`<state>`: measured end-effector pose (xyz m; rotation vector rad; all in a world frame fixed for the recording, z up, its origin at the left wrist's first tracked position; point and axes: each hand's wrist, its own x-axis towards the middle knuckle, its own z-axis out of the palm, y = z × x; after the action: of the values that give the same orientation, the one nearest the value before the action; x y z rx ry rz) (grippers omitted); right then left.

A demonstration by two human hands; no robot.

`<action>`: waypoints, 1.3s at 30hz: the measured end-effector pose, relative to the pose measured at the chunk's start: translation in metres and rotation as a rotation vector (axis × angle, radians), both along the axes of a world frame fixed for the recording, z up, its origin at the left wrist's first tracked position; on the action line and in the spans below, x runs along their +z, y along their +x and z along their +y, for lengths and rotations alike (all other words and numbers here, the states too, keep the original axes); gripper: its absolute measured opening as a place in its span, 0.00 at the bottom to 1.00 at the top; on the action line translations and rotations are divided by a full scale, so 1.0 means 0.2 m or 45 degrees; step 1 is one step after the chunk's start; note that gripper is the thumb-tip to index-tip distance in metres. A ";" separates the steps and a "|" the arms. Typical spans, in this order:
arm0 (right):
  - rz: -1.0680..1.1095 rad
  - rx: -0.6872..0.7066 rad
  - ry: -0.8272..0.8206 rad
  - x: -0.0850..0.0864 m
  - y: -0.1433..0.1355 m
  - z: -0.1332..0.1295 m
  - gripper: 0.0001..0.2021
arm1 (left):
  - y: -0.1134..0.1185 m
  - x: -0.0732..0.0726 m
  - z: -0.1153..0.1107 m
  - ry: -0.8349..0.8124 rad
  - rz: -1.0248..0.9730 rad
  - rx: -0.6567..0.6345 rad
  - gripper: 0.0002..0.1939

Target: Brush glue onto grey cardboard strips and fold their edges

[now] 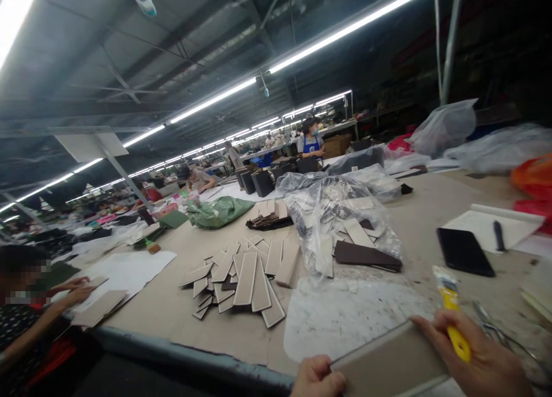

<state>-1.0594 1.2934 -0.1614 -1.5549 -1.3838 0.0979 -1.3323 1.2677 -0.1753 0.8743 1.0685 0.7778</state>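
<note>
At the bottom right, my left hand (318, 378) grips the left end of a beige panel (390, 362) with a thin dark edge. My right hand (478, 354) pinches the panel's upper right corner and also has a yellow-handled brush (451, 296) between its fingers, bristles pointing up. The panel is tilted above a stained translucent sheet (345, 310). Left of it lies a loose pile of beige strips (245, 279) with pale borders. Behind, a clear plastic bag (314, 213) holds more pieces, with dark strips (366, 255) at its front.
A black phone (466, 251) and a dark-handled tool (499, 236) lie at the right, by white paper (461, 224). Metal scissors-like tools (491, 322) are beside my right hand. A green bag (219, 211) lies farther back. At the left, a person (26, 310) handles panels at the table edge (181, 354).
</note>
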 end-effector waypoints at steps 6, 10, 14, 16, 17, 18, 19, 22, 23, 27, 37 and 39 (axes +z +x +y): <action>-0.178 -0.013 -0.013 -0.01 0.00 -0.02 0.29 | -0.04 -0.04 -0.01 0.066 0.101 -0.005 0.30; -0.253 0.057 0.064 0.01 -0.05 -0.01 0.25 | -0.08 -0.05 -0.01 0.065 0.076 -0.022 0.26; -0.152 0.089 0.013 0.02 -0.09 0.01 0.21 | -0.14 -0.04 0.03 0.124 0.087 -0.022 0.24; -0.060 0.144 0.020 0.02 -0.10 0.01 0.17 | -0.21 -0.02 0.08 0.174 0.107 0.084 0.23; -0.020 0.178 0.056 0.03 -0.10 0.02 0.15 | -0.26 0.01 0.12 0.199 0.107 0.184 0.22; 0.012 0.188 0.102 0.04 -0.10 0.02 0.13 | -0.31 0.04 0.16 0.216 0.100 0.287 0.22; 0.025 0.186 0.147 0.05 -0.10 0.03 0.11 | -0.37 0.07 0.22 0.213 0.076 0.403 0.20; -0.006 0.138 0.226 0.09 -0.08 0.03 0.09 | -0.55 0.17 0.39 0.157 -0.116 0.941 0.11; -0.022 0.128 0.237 0.09 -0.07 0.03 0.09 | -0.59 0.20 0.43 0.129 -0.173 1.006 0.06; -0.100 0.124 0.289 0.09 -0.05 0.03 0.06 | -0.57 0.24 0.53 0.001 -0.209 0.781 0.14; -0.107 0.157 0.238 0.11 -0.02 0.02 0.05 | 0.22 0.02 0.97 1.071 1.035 -0.386 0.19; -0.107 0.158 0.225 0.10 -0.01 0.02 0.05 | 0.35 -0.01 1.11 1.183 1.144 -0.442 0.24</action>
<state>-1.0614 1.2972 -0.1406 -1.3401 -1.5126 -0.0141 -1.2617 1.4894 -0.1780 2.2834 1.2470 0.5596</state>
